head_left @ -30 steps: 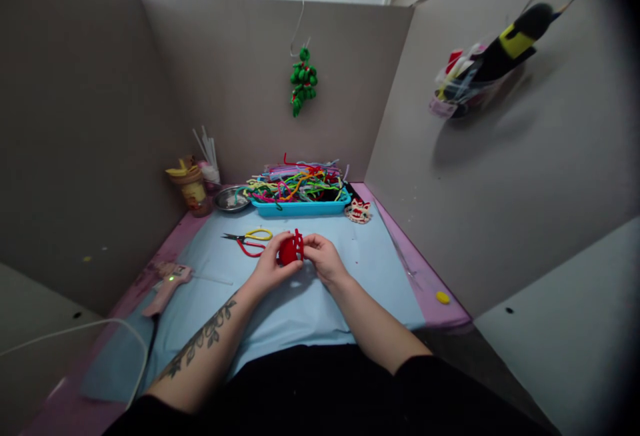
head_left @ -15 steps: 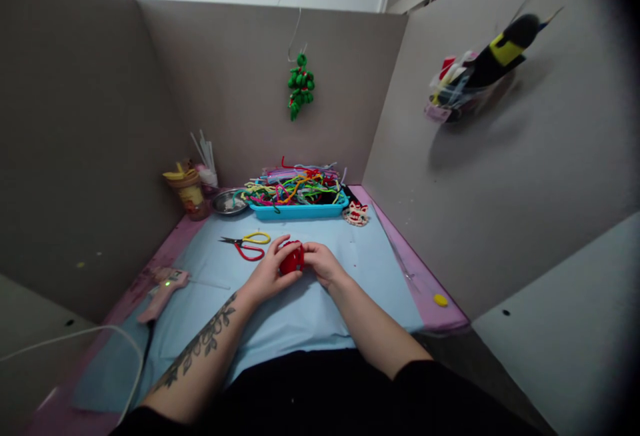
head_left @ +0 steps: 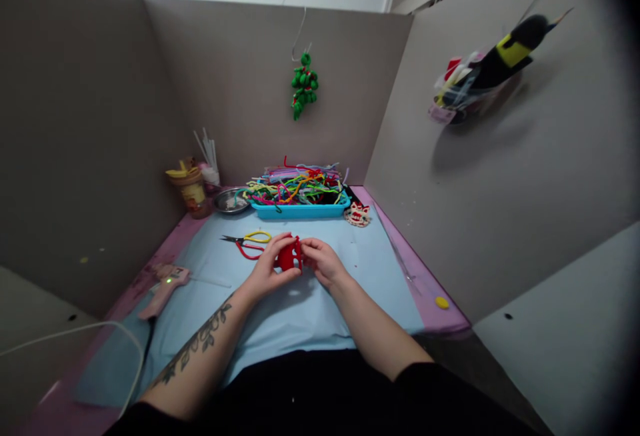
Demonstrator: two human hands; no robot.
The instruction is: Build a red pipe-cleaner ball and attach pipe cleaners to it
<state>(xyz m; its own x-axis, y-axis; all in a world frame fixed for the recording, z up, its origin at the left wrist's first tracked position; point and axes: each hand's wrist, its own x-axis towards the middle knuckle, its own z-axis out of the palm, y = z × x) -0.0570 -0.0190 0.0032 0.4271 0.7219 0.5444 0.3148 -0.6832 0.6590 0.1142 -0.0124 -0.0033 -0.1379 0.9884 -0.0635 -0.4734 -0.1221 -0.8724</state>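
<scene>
Above the middle of the blue table cover (head_left: pixel 320 316), a small red fuzzy piece (head_left: pixel 287 258) with openings in it, seemingly bent from pipe cleaners, is held between my hands. My left hand (head_left: pixel 270 268) wraps around its left side, thumb below and fingers on top. At its right edge, my right hand (head_left: pixel 321 261) has its fingers pinched together against the red piece; the fingertips are partly hidden. Just left of my left hand lie scissors (head_left: pixel 245 244) with one yellow and one red handle.
A blue tray (head_left: pixel 300 211) of colourful pipe cleaners stands at the back, beside a metal dish (head_left: pixel 231 201). A pink glue gun (head_left: pixel 167 291) with a lit green light rests on the left, its cord trailing forward. Grey panels enclose the table; a green ornament (head_left: pixel 304 86) hangs ahead.
The red piece has turned in my hands, so its openings now show more. My right fingers have shifted slightly at its edge. The whole view has moved a little.
</scene>
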